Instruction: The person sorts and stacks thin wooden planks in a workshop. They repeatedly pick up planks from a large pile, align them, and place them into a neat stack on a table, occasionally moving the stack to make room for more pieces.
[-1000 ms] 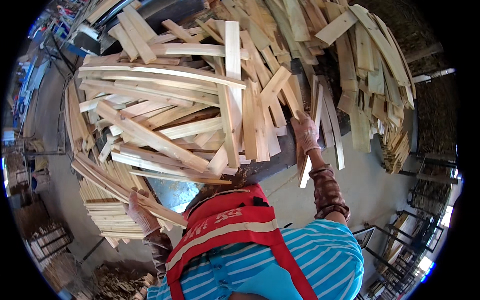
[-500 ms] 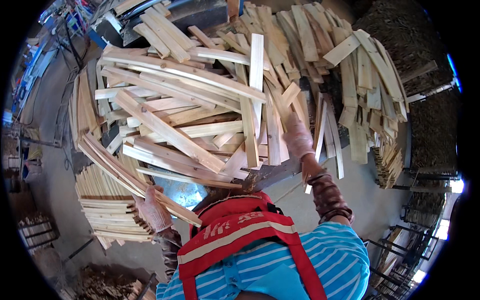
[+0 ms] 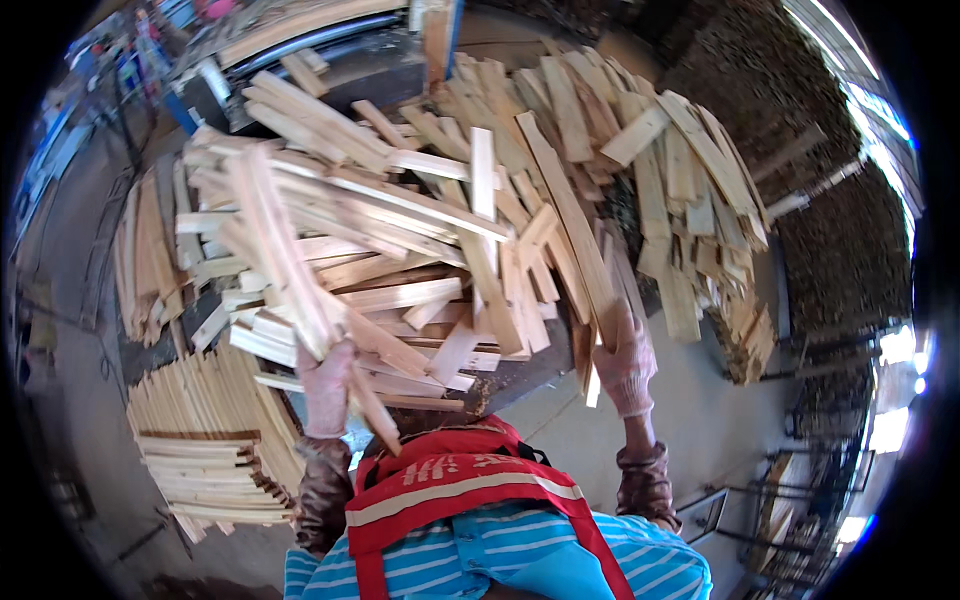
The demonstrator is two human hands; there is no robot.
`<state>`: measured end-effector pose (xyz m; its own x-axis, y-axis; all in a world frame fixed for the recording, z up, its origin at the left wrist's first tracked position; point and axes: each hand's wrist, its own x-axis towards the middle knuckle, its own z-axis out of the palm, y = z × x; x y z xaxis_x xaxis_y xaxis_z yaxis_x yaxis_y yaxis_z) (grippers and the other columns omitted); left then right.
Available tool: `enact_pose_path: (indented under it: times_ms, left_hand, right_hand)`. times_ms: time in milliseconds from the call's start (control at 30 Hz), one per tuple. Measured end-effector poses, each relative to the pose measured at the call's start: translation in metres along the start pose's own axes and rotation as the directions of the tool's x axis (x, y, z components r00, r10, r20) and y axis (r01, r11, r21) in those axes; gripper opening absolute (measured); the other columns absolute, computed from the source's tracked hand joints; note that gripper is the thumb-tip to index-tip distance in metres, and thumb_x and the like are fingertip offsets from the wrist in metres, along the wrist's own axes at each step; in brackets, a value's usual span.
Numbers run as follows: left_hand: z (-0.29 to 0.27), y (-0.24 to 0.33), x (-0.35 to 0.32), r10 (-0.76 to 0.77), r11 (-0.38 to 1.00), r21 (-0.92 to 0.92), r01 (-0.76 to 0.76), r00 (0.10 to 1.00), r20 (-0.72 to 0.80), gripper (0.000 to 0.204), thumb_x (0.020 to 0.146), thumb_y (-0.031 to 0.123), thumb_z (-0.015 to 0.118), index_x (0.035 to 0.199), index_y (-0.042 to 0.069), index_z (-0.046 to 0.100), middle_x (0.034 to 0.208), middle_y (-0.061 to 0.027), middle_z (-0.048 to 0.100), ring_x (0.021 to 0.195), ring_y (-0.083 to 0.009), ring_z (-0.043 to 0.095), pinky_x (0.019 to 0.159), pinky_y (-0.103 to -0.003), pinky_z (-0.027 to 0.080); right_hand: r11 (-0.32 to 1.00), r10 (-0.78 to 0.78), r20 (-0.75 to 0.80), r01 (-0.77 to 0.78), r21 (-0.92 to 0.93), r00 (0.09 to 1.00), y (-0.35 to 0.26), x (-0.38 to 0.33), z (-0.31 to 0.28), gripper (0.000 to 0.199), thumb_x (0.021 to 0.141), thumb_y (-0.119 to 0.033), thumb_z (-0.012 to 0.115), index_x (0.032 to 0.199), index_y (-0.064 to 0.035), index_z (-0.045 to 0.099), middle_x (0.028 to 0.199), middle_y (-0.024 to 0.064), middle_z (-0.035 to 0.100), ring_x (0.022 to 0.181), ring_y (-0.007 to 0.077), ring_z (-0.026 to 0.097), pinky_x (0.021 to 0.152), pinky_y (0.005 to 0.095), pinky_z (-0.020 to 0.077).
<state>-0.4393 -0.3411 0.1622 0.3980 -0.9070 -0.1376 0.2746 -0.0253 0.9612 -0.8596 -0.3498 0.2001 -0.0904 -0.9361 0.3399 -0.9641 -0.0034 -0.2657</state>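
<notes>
A big heap of pale wooden slats (image 3: 430,230) lies in front of me. My left hand (image 3: 325,385), in a pinkish work glove, grips a bundle of long slats (image 3: 285,260) that rises up and to the left over the heap. My right hand (image 3: 625,360), gloved the same way, holds a long slat (image 3: 570,220) that runs up and left from it, with another short piece hanging below the glove. Brown sleeve guards cover both forearms. A red vest over a blue striped shirt fills the lower middle.
A neat stack of slats (image 3: 200,450) sits on the floor at lower left. More loose slats (image 3: 700,200) spill to the right of the heap. A dark wall of stacked material (image 3: 830,200) stands at the right. Metal frames (image 3: 790,500) stand at lower right.
My left hand has come up from the low left stack and now lifts a bundle of slats. My right hand has stayed at the heap's right edge, gripping a long slat.
</notes>
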Motion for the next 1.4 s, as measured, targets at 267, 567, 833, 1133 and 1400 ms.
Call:
enact_pose_path:
  times_ms: [267,567,833,1133,1400]
  left_hand:
    - [0.001,-0.007,-0.010,0.042,0.979,-0.199,-0.038,0.999,0.016,0.063,0.088,0.006,0.072,0.145,0.006,0.046,0.105,-0.0071,0.067,0.085,-0.0185,0.068,0.077,-0.035,0.059]
    - [-0.050,-0.004,-0.032,0.077,0.985,-0.140,-0.105,0.979,-0.187,0.040,0.089,0.004,0.068,0.127,0.004,0.056,0.094,-0.0082,0.067,0.073,-0.0188,0.068,0.067,-0.034,0.059]
    - [-0.068,-0.028,-0.034,-0.012,0.987,-0.158,-0.025,0.973,-0.229,0.027,0.093,0.016,0.069,0.113,-0.002,0.064,0.082,-0.0102,0.068,0.070,-0.0204,0.067,0.064,-0.033,0.056]
    - [-0.047,-0.013,-0.055,-0.040,0.993,-0.120,0.024,0.990,-0.137,0.056,0.086,0.027,0.078,0.128,0.000,0.053,0.099,-0.0107,0.065,0.079,-0.0198,0.063,0.071,-0.034,0.056]
    - [-0.065,-0.011,-0.055,-0.120,0.993,-0.012,0.121,0.959,-0.256,0.058,0.086,0.028,0.075,0.130,-0.003,0.052,0.103,-0.0121,0.065,0.083,-0.0211,0.064,0.077,-0.034,0.054]
  right_hand:
    - [0.970,-0.156,0.007,0.152,0.192,0.988,-0.057,0.004,0.040,0.081,0.074,-0.001,0.066,0.151,-0.0096,0.044,0.120,0.0186,0.061,0.097,0.0408,0.066,0.080,0.0474,0.0565]
    - [0.937,-0.278,0.052,0.258,0.236,0.959,-0.076,0.012,0.077,0.084,0.071,0.000,0.068,0.151,-0.0065,0.042,0.124,0.0229,0.061,0.095,0.0428,0.067,0.075,0.0499,0.0575]
    - [0.951,-0.209,0.118,0.174,0.255,0.971,-0.075,0.006,0.082,0.076,0.072,-0.001,0.068,0.146,-0.0069,0.049,0.123,0.0210,0.062,0.099,0.0420,0.068,0.080,0.0472,0.0579]
    - [0.812,0.384,0.235,-0.448,0.374,0.893,-0.004,-0.007,0.117,0.077,0.080,-0.019,0.067,0.151,-0.0083,0.043,0.133,0.0243,0.057,0.115,0.0417,0.062,0.097,0.0466,0.0504]
    - [0.729,0.675,0.168,-0.685,0.002,0.719,0.096,-0.061,0.142,0.070,0.080,-0.020,0.066,0.146,-0.0110,0.044,0.130,0.0219,0.062,0.115,0.0420,0.062,0.096,0.0474,0.0518]
